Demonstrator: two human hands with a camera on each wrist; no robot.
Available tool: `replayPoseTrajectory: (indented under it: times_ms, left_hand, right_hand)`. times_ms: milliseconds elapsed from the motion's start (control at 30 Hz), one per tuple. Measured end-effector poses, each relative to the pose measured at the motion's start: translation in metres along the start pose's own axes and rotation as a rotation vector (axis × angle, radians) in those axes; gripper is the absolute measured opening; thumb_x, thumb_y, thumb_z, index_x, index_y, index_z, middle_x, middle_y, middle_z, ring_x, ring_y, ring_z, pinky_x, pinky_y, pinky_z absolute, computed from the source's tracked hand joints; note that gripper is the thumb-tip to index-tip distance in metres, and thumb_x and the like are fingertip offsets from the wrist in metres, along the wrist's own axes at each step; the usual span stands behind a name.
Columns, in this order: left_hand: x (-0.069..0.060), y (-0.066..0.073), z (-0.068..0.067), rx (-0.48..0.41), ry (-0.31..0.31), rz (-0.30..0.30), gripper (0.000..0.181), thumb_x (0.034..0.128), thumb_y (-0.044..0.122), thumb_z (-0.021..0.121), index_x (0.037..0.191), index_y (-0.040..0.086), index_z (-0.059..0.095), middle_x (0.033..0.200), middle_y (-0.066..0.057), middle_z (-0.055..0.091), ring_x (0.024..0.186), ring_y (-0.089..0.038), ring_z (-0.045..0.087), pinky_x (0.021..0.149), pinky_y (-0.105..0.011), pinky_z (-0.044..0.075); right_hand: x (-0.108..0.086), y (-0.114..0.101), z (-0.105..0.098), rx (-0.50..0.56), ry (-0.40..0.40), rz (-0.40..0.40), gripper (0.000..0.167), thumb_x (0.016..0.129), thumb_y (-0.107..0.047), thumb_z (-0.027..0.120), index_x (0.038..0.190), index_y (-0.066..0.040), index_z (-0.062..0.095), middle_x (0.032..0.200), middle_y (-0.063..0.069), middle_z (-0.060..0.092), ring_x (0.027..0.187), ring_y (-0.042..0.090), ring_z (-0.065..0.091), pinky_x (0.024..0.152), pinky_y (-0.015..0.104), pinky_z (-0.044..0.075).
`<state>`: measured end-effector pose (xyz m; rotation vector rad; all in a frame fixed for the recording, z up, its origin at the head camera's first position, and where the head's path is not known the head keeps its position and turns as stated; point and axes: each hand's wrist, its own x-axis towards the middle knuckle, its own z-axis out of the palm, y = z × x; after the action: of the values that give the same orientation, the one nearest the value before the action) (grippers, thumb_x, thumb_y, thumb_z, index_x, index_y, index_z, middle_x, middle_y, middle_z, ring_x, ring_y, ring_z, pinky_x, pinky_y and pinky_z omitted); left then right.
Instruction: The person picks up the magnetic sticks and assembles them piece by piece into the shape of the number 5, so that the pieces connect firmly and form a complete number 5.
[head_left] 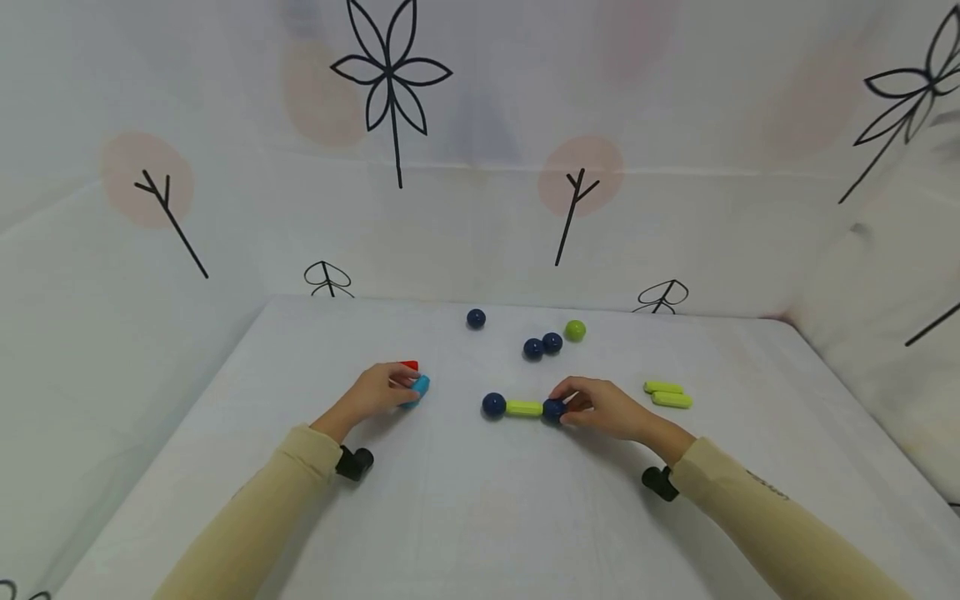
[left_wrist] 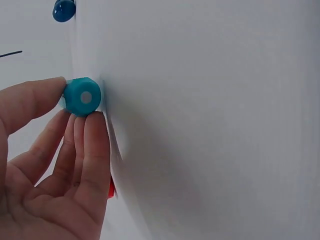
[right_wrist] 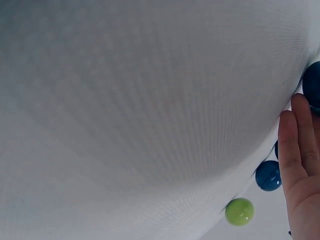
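My left hand (head_left: 381,390) pinches a blue stick (head_left: 422,386) between thumb and fingers; the left wrist view shows the stick's round end (left_wrist: 82,97) facing the camera. A red piece (head_left: 409,365) lies just behind that hand, partly hidden by it. Near the middle, a green stick (head_left: 524,408) joins two dark blue balls, the left one (head_left: 494,406) and the right one (head_left: 553,410). My right hand (head_left: 603,408) grips the right ball with thumb and fingers. In the right wrist view only part of that ball (right_wrist: 312,86) shows, at the fingertips.
Behind the joined pieces lie a pair of dark blue balls (head_left: 533,349) and a green ball (head_left: 575,331). Another dark blue ball (head_left: 476,318) sits near the back edge. Two green sticks (head_left: 671,400) lie side by side on the right. Patterned white cloth surrounds the table (head_left: 450,517).
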<state>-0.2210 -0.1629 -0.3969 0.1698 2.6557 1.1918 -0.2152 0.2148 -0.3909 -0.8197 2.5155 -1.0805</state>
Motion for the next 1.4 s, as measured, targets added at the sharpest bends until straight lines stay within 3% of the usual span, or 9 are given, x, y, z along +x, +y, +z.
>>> replayPoseTrajectory:
  times_ms: [200, 600, 900, 1133, 1400]
  left_hand:
    - [-0.001, 0.001, 0.004, -0.018, -0.022, -0.008, 0.031, 0.0935, 0.012, 0.07, 0.123, 0.0, 0.067, 0.108, -0.009, 0.066, 0.098, -0.024, 0.061, 0.075, -0.031, 0.054]
    - [-0.001, 0.012, 0.013, 0.046, -0.108, -0.005, 0.033, 0.0927, 0.011, 0.067, 0.124, 0.001, 0.064, 0.11, -0.01, 0.065, 0.097, -0.023, 0.062, 0.081, -0.034, 0.056]
    - [-0.002, 0.018, 0.018, -0.01, -0.126, -0.033, 0.034, 0.0954, 0.009, 0.065, 0.128, 0.001, 0.062, 0.113, -0.011, 0.063, 0.097, -0.024, 0.06, 0.079, -0.032, 0.056]
    - [-0.005, 0.022, 0.024, -0.047, -0.129, -0.017, 0.035, 0.096, 0.009, 0.064, 0.129, -0.001, 0.061, 0.113, -0.013, 0.063, 0.096, -0.023, 0.061, 0.08, -0.032, 0.056]
    - [-0.006, 0.026, 0.036, -0.091, -0.146, -0.038, 0.035, 0.0966, 0.012, 0.064, 0.13, 0.003, 0.062, 0.112, -0.01, 0.064, 0.087, -0.018, 0.062, 0.077, -0.031, 0.056]
  right_hand:
    - [0.001, 0.001, 0.0, 0.0, -0.001, 0.0, 0.025, 0.091, 0.001, 0.069, 0.115, -0.001, 0.062, 0.116, 0.012, 0.066, 0.102, 0.027, 0.066, 0.089, 0.042, 0.054]
    - [0.0, 0.0, 0.0, 0.002, 0.003, 0.01, 0.025, 0.091, 0.001, 0.069, 0.115, -0.002, 0.063, 0.115, 0.012, 0.067, 0.101, 0.026, 0.066, 0.089, 0.042, 0.054]
    - [0.0, 0.0, 0.0, 0.002, 0.005, 0.006, 0.025, 0.091, 0.001, 0.069, 0.115, -0.002, 0.063, 0.115, 0.012, 0.066, 0.101, 0.026, 0.066, 0.088, 0.039, 0.055]
    - [0.0, -0.001, -0.001, -0.001, 0.005, 0.007, 0.025, 0.091, 0.001, 0.068, 0.115, -0.001, 0.063, 0.115, 0.013, 0.067, 0.103, 0.028, 0.066, 0.089, 0.042, 0.054]
    - [0.001, -0.001, -0.001, 0.006, 0.003, 0.017, 0.025, 0.091, 0.001, 0.068, 0.115, -0.002, 0.063, 0.115, 0.012, 0.067, 0.102, 0.027, 0.066, 0.09, 0.043, 0.054]
